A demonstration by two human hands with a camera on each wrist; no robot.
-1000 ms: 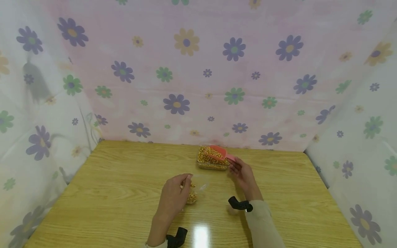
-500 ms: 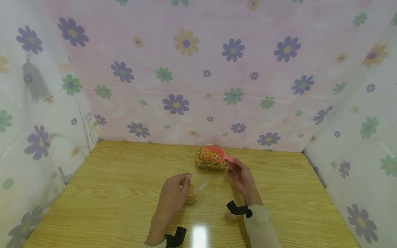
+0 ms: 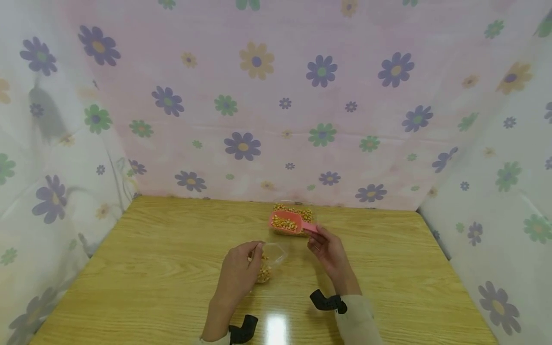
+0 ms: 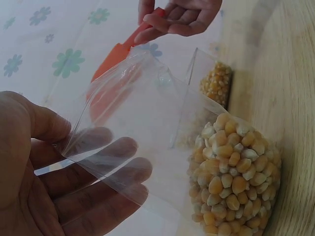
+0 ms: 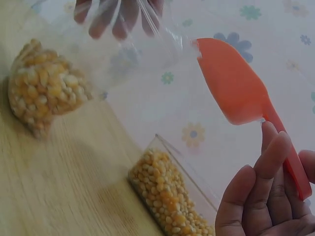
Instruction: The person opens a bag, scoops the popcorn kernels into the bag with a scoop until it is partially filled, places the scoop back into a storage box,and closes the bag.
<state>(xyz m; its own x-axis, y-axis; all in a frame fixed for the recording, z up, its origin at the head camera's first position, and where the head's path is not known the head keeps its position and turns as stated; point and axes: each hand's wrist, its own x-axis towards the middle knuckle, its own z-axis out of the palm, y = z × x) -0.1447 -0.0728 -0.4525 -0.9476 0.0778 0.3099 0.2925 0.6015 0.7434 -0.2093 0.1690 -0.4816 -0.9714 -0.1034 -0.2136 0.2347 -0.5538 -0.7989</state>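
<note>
A clear plastic bag [image 4: 147, 123] stands on the table with corn kernels [image 4: 236, 177] filling its bottom. My left hand [image 3: 240, 269] pinches the bag's top edge between thumb and fingers, and the mouth stands open. My right hand [image 3: 331, 254] grips the handle of a red scoop [image 3: 286, 221] loaded with corn kernels. In the head view the scoop overlaps the front of a clear rectangular container [image 3: 293, 205] of corn. From the right wrist view, the scoop's front edge is close to the bag's mouth.
The wooden table [image 3: 172, 249] ends at a flowered cloth backdrop [image 3: 276, 96] just behind the container. Similar cloth hangs on both sides. Black wrist mounts [image 3: 244, 329] sit on both forearms.
The loaded scoop has risen out of the corn and moved left and nearer, toward the bag. My left hand keeps its hold on the bag, almost unmoved.
</note>
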